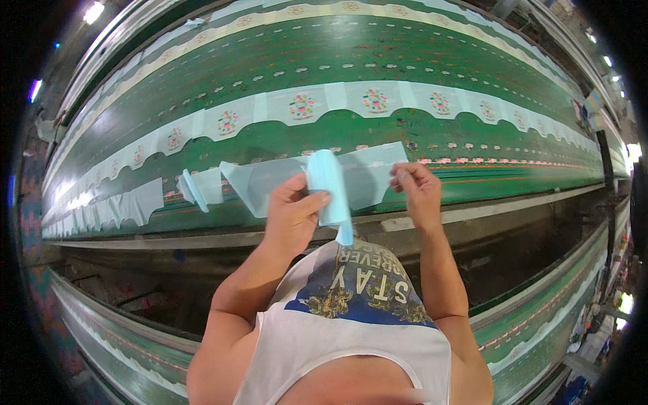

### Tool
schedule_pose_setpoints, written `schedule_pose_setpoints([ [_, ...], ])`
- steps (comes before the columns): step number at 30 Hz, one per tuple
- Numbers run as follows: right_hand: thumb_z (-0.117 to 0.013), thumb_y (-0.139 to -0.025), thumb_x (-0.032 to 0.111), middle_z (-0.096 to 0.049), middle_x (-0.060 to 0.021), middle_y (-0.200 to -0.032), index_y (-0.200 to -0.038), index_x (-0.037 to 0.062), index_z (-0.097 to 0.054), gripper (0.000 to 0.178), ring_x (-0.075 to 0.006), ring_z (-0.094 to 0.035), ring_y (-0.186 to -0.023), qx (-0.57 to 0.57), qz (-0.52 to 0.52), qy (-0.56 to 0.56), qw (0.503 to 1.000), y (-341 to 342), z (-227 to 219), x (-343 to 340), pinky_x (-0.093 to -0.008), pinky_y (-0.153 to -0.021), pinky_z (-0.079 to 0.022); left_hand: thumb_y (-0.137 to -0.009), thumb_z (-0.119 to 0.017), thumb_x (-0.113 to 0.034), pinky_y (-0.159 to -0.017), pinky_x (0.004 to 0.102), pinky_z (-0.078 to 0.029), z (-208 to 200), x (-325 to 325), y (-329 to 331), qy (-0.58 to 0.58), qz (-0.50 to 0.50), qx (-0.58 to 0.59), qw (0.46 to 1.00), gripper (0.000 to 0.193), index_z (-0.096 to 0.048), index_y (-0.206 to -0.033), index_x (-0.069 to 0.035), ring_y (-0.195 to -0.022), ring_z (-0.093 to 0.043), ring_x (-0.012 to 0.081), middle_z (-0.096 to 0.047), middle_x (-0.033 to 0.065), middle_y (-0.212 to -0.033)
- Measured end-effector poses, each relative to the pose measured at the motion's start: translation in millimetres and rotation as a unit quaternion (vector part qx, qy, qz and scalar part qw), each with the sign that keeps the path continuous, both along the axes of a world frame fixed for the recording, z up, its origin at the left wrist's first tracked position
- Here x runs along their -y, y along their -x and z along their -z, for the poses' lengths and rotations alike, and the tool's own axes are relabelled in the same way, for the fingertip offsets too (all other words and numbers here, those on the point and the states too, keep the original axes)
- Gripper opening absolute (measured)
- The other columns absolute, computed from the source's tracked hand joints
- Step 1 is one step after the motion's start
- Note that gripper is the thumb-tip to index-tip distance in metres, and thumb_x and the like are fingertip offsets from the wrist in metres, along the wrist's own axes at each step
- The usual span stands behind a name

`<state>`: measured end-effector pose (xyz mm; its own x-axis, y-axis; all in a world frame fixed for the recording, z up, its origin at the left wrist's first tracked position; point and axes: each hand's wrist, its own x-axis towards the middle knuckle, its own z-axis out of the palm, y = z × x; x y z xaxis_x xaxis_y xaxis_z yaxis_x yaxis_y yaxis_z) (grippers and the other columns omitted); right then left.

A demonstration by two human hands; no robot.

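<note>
Nearest me, a worker in a white vest (pixel 337 337) stands against a long green table (pixel 499 142), both forearms reaching over its near edge. Left hand (pixel 293 206) is closed round a pale blue bundle (pixel 327 185), thumb across its face, a narrow tail hanging from the bottom toward the vest. Right hand (pixel 415 185) is narrow, thumb and fingertips drawn together at the right edge of a pale sheet (pixel 370 177); cannot tell whether any of it is pinched. The sheet spreads behind the bundle, over the table's near side; whether the two are joined is hidden. My reading: light, limp stuff, thin cloth by its look, soft enough to crease and slide out of its folds. Bundle best taken round the middle, thumb flat, as the left hand has it; sheet best by a corner or edge, gently, since one thin layer could wrinkle or stretch. Left of it, a small folded piece (pixel 196 190), then rippled pieces (pixel 131 209) along the near edge. Farther over, a scalloped row (pixel 335 98) bearing flower prints; beyond, a cream row (pixel 324 11) with fainter ones.
</note>
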<state>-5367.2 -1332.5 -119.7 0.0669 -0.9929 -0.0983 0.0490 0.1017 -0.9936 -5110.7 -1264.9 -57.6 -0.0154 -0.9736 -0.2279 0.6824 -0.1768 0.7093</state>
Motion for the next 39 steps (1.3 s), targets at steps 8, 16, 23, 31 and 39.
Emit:
schedule_pose_setpoints([
  [8,-0.077,-0.087,0.001,-0.070,-0.0020,-0.089,-0.102,-0.0005,-0.070,0.017,-0.0058,-0.064,-0.078,-0.114,-0.079,0.014,0.990,-41,-63,-33,-0.0227,-0.069,-0.053,-0.090,-0.076,-0.001,-0.078,0.0256,-0.054,42,19,28,0.008,0.095,0.086,0.992,0.027,-0.070,-0.116,0.001,-0.088,-0.067,0.0094,-0.074,0.0047,-0.101],
  [16,-0.074,-0.090,0.003,-0.067,-0.0007,-0.080,-0.089,-0.0014,-0.064,0.010,-0.0038,-0.059,-0.070,-0.072,-0.112,-0.068,0.989,-32,-43,-37,-0.0219,-0.062,-0.049,-0.086,-0.074,0.001,-0.074,0.0248,-0.053,40,18,30,-0.019,0.124,0.155,0.980,0.023,-0.072,-0.109,-0.001,-0.080,-0.064,0.0064,-0.072,0.0014,-0.092],
  [23,-0.071,-0.090,0.001,-0.064,-0.0006,-0.082,-0.088,0.0016,-0.062,0.010,-0.0059,-0.061,-0.071,0.104,-0.158,-0.081,0.979,-17,-32,-33,-0.0222,-0.062,-0.050,-0.086,-0.071,0.003,-0.072,0.0254,-0.055,39,14,48,-0.011,0.100,0.123,0.987,0.024,-0.069,-0.109,0.001,-0.079,-0.065,0.0072,-0.071,0.0021,-0.094],
  [31,-0.072,-0.090,0.002,-0.064,-0.0011,-0.083,-0.088,0.0019,-0.062,0.010,-0.0049,-0.059,-0.072,0.089,-0.156,-0.027,0.983,46,-30,-26,-0.0226,-0.064,-0.049,-0.085,-0.069,0.006,-0.076,0.0266,-0.056,33,6,122,-0.016,0.010,0.151,0.988,0.026,-0.068,-0.110,0.001,-0.083,-0.067,0.0085,-0.071,0.0026,-0.094],
  [39,-0.072,-0.092,0.005,-0.066,-0.0020,-0.080,-0.088,0.0016,-0.063,0.011,-0.0057,-0.060,-0.071,0.132,-0.254,-0.058,0.956,140,-24,-12,-0.0232,-0.063,-0.049,-0.086,-0.069,0.010,-0.077,0.0272,-0.056,30,4,212,-0.019,-0.018,0.119,0.993,0.025,-0.068,-0.109,0.001,-0.084,-0.068,0.0100,-0.073,0.0050,-0.097],
])
